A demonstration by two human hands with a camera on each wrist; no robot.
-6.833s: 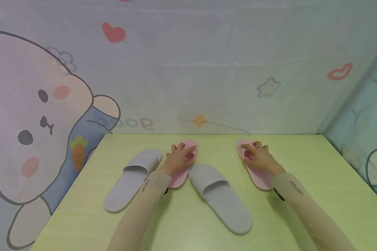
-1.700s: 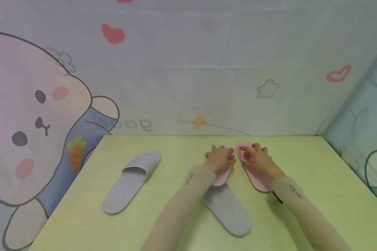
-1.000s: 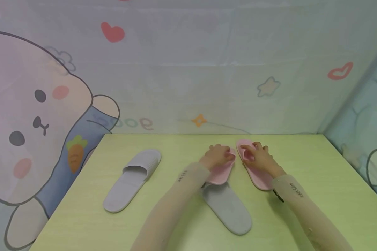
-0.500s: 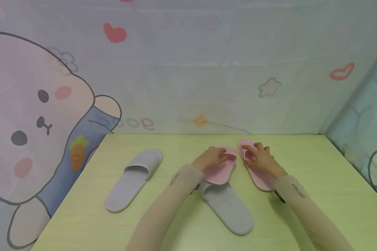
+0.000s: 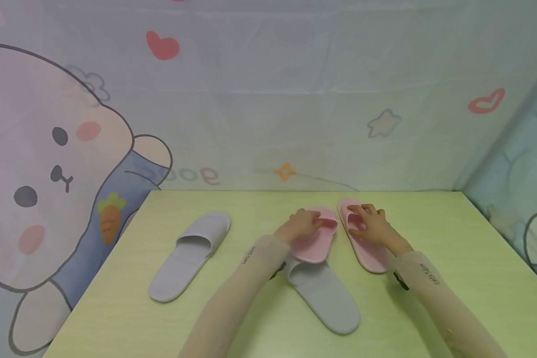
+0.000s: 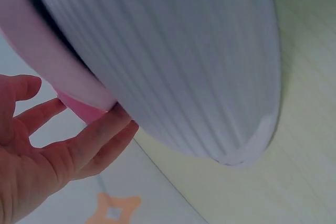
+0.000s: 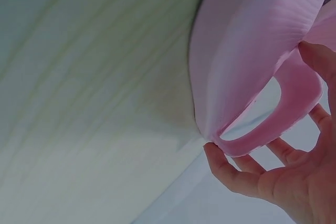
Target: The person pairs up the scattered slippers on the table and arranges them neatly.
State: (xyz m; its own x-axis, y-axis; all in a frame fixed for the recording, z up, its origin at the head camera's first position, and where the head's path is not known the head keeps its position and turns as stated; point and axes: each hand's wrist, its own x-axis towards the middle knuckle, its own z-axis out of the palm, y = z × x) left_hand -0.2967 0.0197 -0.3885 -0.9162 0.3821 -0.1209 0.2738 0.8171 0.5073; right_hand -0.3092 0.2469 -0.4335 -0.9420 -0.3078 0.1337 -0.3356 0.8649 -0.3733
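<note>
Two pink slippers lie toward the back of the table. The left pink slipper (image 5: 315,246) rests over the toe of a grey slipper (image 5: 328,298), hiding most of its strap. My left hand (image 5: 299,224) lies at the left side of that pink slipper; in the left wrist view its fingertips touch the slipper's edge beside the ribbed grey strap, thumb apart. My right hand (image 5: 375,227) holds the right pink slipper (image 5: 370,256) across its strap. In the right wrist view, thumb and forefinger touch opposite ends of the pink strap (image 7: 262,140).
A second grey slipper (image 5: 183,266) lies alone on the left of the pale green table (image 5: 134,323). Behind the table's back edge hangs a printed cloth (image 5: 268,99) with a cartoon bear, hearts and stars.
The left pink slipper has come rightward onto the grey slipper, beside the other pink one. My left hand has since loosened and drawn slightly left. My right hand has barely shifted.
</note>
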